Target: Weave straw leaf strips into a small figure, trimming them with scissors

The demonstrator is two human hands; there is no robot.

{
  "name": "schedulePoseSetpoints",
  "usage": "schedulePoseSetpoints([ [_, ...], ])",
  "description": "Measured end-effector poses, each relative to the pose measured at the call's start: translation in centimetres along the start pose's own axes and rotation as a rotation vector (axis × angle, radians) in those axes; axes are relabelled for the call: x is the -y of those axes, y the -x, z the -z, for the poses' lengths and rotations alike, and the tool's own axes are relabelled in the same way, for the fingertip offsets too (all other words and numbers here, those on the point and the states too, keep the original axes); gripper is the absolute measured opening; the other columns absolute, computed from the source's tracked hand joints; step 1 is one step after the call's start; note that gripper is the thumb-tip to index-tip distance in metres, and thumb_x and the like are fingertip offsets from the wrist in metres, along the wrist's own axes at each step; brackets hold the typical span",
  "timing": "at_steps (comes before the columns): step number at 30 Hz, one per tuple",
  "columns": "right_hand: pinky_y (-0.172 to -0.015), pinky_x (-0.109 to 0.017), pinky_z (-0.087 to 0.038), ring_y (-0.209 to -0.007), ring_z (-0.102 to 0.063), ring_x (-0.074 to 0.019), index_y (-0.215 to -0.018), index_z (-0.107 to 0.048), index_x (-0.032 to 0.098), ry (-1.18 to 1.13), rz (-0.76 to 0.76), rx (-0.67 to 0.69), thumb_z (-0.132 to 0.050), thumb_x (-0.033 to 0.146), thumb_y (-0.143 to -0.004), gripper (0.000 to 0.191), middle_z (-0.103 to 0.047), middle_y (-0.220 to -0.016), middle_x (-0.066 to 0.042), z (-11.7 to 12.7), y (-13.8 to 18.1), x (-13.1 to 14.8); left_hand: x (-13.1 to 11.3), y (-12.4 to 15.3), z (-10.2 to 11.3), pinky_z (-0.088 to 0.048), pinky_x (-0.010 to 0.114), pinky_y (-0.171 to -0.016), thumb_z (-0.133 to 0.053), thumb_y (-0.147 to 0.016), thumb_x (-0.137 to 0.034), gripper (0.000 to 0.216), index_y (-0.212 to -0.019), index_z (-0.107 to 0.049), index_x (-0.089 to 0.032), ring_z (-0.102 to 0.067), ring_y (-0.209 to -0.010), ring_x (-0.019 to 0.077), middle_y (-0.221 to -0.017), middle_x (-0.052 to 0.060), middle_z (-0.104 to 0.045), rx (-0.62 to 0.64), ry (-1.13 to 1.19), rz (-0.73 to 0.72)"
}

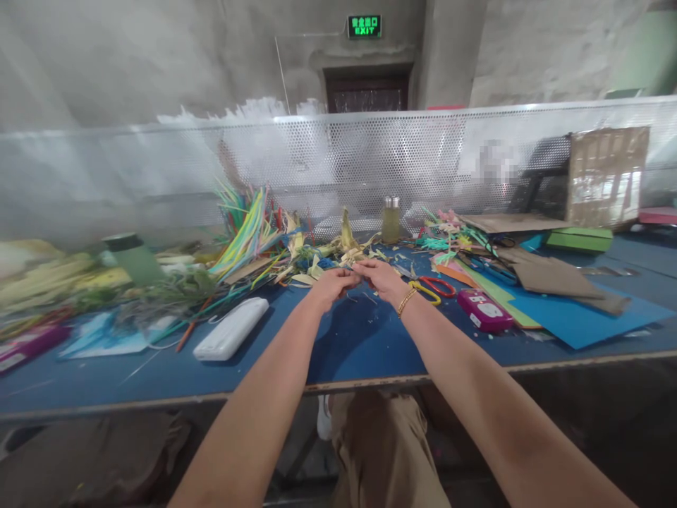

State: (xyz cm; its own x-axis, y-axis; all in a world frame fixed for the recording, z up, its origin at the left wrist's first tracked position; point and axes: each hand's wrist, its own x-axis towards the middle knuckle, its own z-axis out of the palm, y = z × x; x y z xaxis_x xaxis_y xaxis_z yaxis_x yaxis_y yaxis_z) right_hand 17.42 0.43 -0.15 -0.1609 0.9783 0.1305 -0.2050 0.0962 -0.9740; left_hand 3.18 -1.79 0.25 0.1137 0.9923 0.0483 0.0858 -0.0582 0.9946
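My left hand (333, 286) and my right hand (381, 276) meet over the middle of the blue table (364, 346). Both are closed in a pinch, fingertips close together. Whatever sits between the fingers is too small and blurred to name. Just beyond them lies a heap of pale dried husks (348, 236), with blue stringy material (320, 257) among it. Scissors with red and yellow handles (436, 288) rest right of my right hand. Thin scraps (364, 298) lie on the table below my fingers.
Left of my arms are a white oblong device (231, 330), coloured strips (248, 229) and a green-grey cup (135, 257). On the right are a purple box (484, 310), blue sheets (582, 314) and cardboard (555, 271). A bottle (391, 220) stands before the perforated metal panel (364, 155).
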Motion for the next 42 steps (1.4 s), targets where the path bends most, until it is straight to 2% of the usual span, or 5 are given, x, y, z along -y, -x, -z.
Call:
schedulePoseSetpoints([
  [13,-0.068,-0.025,-0.044,-0.063,-0.054,-0.0089,-0.078,-0.064,0.015,0.118,0.101,0.051,-0.066,0.011,-0.064,0.015,-0.063,-0.068,0.002,0.8,-0.4,0.1,0.2,-0.4,0.4,-0.025,0.021,-0.046,-0.084,-0.053,-0.031,0.035,-0.073,-0.06,-0.016,-0.041,-0.046,0.0054,-0.056,-0.004,-0.052,-0.027,0.103,-0.002],
  [27,-0.062,-0.024,-0.039,-0.06,-0.047,-0.0086,-0.073,-0.053,0.017,0.296,0.192,-0.014,-0.07,0.022,-0.06,0.022,-0.054,-0.064,0.006,0.9,-0.8,-0.2,-0.1,-0.3,0.6,-0.028,0.024,-0.048,-0.078,-0.058,-0.032,0.027,-0.077,-0.071,-0.014,-0.039,-0.046,0.0076,-0.052,-0.003,-0.054,-0.173,0.007,-0.089],
  [35,-0.049,-0.023,-0.034,-0.045,-0.037,-0.0071,-0.072,-0.044,0.021,-0.067,-0.242,0.129,-0.065,0.012,-0.07,0.023,-0.047,-0.053,0.007,1.6,0.1,1.4,-1.0,-0.1,1.3,-0.033,0.026,-0.059,-0.061,-0.074,-0.031,0.017,-0.072,-0.072,-0.018,-0.05,-0.058,0.0149,-0.058,-0.001,-0.059,-0.206,-0.662,-0.377],
  [39,-0.052,-0.022,-0.038,-0.046,-0.038,-0.0053,-0.078,-0.047,0.02,-0.273,-0.321,0.198,-0.062,0.005,-0.069,0.023,-0.054,-0.06,0.007,1.6,0.4,1.7,-1.2,-0.2,1.0,-0.034,0.027,-0.064,-0.059,-0.077,-0.029,0.016,-0.071,-0.07,-0.019,-0.053,-0.068,0.0172,-0.069,0.003,-0.063,-0.212,-0.769,-0.529],
  [42,-0.051,-0.022,-0.036,-0.046,-0.039,-0.0064,-0.073,-0.048,0.02,-0.205,-0.234,0.149,-0.066,0.013,-0.069,0.019,-0.05,-0.054,0.008,1.3,0.2,1.1,-0.9,-0.3,0.7,-0.035,0.027,-0.063,-0.057,-0.078,-0.026,0.015,-0.068,-0.065,-0.018,-0.05,-0.064,0.0156,-0.065,0.002,-0.059,-0.226,-0.637,-0.469],
])
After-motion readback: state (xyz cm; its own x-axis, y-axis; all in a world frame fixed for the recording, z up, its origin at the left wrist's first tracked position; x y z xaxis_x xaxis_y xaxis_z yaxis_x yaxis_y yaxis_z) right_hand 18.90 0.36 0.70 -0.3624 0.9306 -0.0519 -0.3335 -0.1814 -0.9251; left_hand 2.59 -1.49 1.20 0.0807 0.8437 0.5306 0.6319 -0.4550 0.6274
